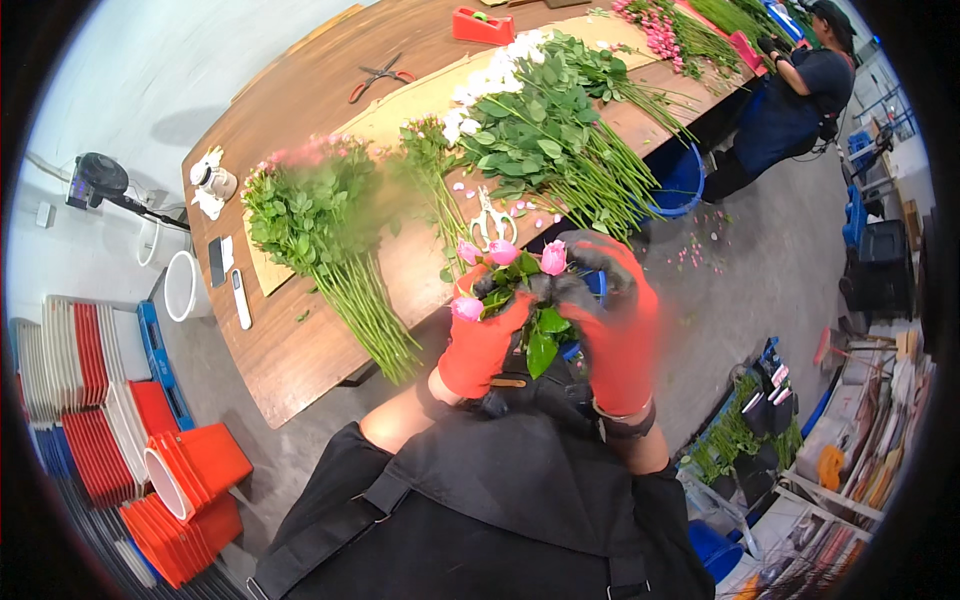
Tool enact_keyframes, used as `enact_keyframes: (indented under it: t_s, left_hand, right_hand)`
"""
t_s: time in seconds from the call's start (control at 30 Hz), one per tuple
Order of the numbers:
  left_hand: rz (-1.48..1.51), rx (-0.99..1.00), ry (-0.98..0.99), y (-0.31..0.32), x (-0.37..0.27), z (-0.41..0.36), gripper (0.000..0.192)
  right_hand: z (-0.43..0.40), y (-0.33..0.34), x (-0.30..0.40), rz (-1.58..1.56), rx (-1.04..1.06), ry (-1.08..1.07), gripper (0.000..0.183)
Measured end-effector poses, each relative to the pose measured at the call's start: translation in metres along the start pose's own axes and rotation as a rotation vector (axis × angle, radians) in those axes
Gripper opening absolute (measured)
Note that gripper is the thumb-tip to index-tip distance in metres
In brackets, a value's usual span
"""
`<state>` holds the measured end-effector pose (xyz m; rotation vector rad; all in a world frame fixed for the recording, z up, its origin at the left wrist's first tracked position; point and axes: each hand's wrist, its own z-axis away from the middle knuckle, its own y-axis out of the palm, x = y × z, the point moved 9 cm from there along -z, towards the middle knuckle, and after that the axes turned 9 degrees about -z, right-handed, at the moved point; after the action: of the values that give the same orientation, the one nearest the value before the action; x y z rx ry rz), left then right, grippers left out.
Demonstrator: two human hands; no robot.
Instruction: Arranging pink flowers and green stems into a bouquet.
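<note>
My left hand [484, 345], in a red glove with dark grey coating, is closed around a short spray of pink roses [502, 253] with green leaves. It is held in front of my black apron [517, 480]. My right hand [619, 315], gloved alike, reaches to the same spray from the right. Its fingers curl beside the rightmost bloom [553, 258], thumb below it; whether they grip it is hidden. Just beyond the hands lie white-handled floral shears [491, 217] on the wooden table [390, 277], among loose petals.
Pink roses [315, 202] lie at left, white roses [517, 127] at centre. Red-handled scissors [381, 76] and a red tape dispenser [482, 27] sit farther back. A blue bucket [679, 184] stands below the table edge. A co-worker [787, 105] works at far right. Orange buckets [199, 465] are stacked left.
</note>
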<state>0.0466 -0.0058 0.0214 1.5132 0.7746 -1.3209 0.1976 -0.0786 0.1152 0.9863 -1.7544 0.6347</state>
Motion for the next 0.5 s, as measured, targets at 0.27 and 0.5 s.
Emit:
enact_keyframes:
  t_s: [0.27, 0.5]
  left_hand:
    - [-0.085, 0.102, 0.118, 0.012, -0.020, -0.007, 0.026]
    - [0.146, 0.220, -0.107, 0.012, 0.004, -0.005, 0.033]
  right_hand:
    - [0.011, -0.004, -0.013, -0.015, -0.080, 0.023, 0.037]
    - [0.012, -0.014, -0.057, -0.471, -0.116, 0.401, 0.025]
